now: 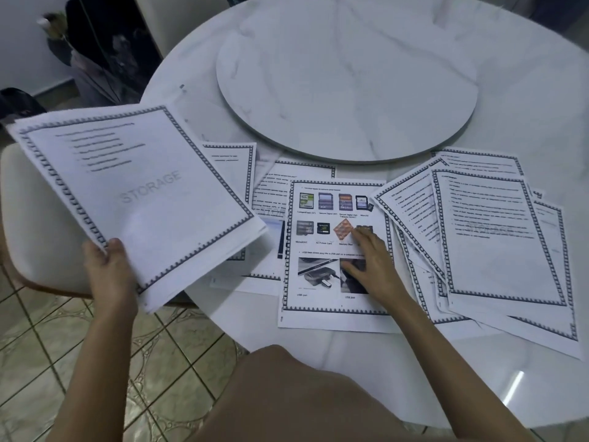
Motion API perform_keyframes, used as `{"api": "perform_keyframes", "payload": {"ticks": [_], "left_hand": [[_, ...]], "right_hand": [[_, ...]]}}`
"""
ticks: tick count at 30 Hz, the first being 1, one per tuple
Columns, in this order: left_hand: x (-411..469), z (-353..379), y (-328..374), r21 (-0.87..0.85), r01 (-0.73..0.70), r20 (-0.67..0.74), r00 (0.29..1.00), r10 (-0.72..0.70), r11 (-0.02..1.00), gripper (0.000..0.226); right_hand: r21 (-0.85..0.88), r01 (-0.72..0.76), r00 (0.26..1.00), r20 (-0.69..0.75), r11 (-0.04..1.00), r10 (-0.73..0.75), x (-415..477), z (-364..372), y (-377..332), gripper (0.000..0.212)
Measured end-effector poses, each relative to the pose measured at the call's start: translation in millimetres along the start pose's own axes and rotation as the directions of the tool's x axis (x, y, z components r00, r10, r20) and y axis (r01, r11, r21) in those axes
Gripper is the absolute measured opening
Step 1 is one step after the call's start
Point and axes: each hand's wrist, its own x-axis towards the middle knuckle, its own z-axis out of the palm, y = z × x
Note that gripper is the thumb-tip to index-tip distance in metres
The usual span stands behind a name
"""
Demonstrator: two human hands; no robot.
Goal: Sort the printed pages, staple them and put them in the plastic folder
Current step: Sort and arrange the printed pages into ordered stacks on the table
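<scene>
My left hand [106, 266] grips the lower corner of a stack of printed pages [137, 193], held up above the table's left edge; its top sheet has a patterned border and a faint "STORAGE" watermark. My right hand [371, 261] rests with spread fingers on a page with colour pictures of memory cards and USB ports [325, 237], which lies flat at the table's front. More bordered text pages lie under and left of it [271, 189], and a fanned pile of pages [497, 237] lies to the right. I see no stapler and no plastic folder.
The pages lie on a round white marble table [478, 90] with a raised turntable [347, 81] in its middle. A cream chair [41, 231] stands left of the table over a tiled floor [79, 346]. My knee [287, 393] shows at the bottom.
</scene>
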Motion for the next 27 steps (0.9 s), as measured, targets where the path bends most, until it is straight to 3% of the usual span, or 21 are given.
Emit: {"api": "perform_keyframes", "payload": {"ticks": [6,20,23,27], "left_hand": [[19,-10,-8,-0.047,0.048,-0.018,0.999,-0.049,0.998,0.036],[35,-11,-10,-0.124,0.054,-0.021,0.998,-0.057,0.991,0.026],[41,-13,-8,-0.115,0.046,-0.03,0.998,-0.049,0.992,0.035],[46,-13,-7,-0.138,0.032,-0.016,0.999,-0.035,0.99,0.036]], "right_hand": [[-0.013,0.003,1.0,0.001,1.0,-0.003,0,-1,-1,0.061],[-0.053,-0.102,0.994,0.019,0.993,0.103,6,-7,-17,0.056],[-0.015,-0.048,0.999,0.0,0.999,0.048,13,4,-42,0.052],[-0.041,0.133,0.99,0.054,0.99,-0.13,25,34,-88,0.05]]}}
